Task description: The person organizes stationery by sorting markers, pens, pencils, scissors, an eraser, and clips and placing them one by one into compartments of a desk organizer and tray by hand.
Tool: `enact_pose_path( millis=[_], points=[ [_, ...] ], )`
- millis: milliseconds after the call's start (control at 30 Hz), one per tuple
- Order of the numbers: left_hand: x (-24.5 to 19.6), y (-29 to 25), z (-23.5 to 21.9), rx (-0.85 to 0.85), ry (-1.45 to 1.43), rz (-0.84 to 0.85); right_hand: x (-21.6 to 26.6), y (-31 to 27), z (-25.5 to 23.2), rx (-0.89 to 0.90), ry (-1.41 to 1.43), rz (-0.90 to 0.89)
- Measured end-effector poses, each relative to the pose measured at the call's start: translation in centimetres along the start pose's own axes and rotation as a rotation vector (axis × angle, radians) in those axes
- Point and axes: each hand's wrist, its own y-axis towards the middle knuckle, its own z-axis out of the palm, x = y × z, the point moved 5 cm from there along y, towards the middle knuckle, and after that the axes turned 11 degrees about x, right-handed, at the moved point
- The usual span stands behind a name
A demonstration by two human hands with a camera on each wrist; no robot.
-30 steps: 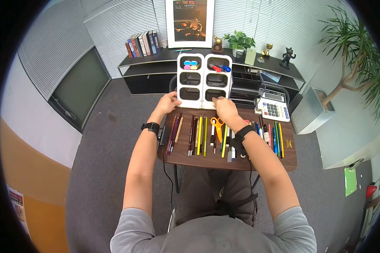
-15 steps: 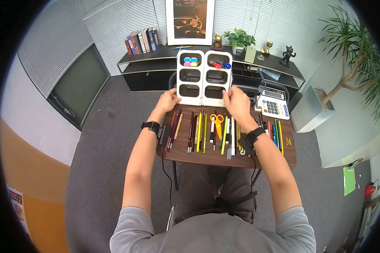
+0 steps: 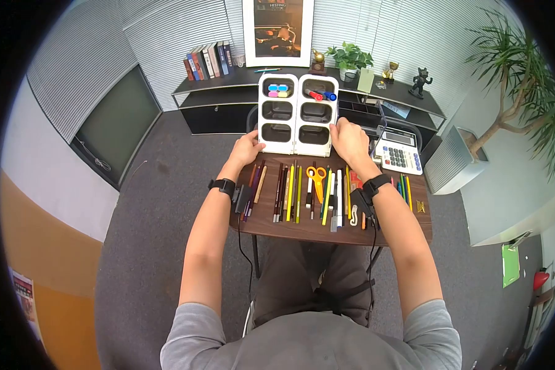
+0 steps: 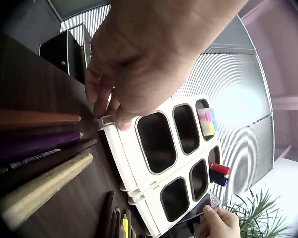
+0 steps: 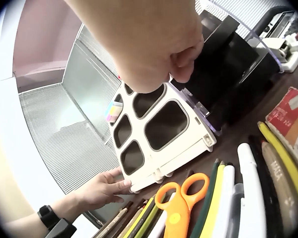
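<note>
A white two-column desk organizer (image 3: 296, 150) stands at the back of the brown table. My left hand (image 3: 246, 148) grips its lower left corner, the thumb over the front edge and the fingers round the side, as the left wrist view shows closely. At the opposite side, my right hand (image 3: 351, 145) holds the right edge with curled fingers, partly hidden behind the wrist in the right wrist view. Colourful highlighters (image 3: 278, 90) lie in the top left compartment, red and blue markers (image 3: 322, 95) in the top right one.
Pencils (image 3: 291, 194) and pens lie in rows along the table (image 3: 268, 229), with orange scissors (image 5: 181, 208) among them. Right of the organizer stand a black holder (image 5: 233, 64) and a calculator (image 3: 399, 153). A low shelf (image 3: 197, 86) with books and plants runs behind.
My right hand has left the bottom right compartment's front and moved right to the organizer's right side. The left hand stays at its corner.
</note>
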Motion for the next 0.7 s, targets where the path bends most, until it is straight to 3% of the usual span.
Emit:
enact_pose_path(
  millis=[67,700],
  points=[
    [-0.17,-0.13,0.10,0.005,0.006,0.002,-0.16,0.00,-0.40,-0.021,0.003,0.071],
    [-0.40,-0.63,0.09,-0.006,0.093,0.014,-0.22,-0.32,-0.71,0.034,0.022,0.063]
  ],
)
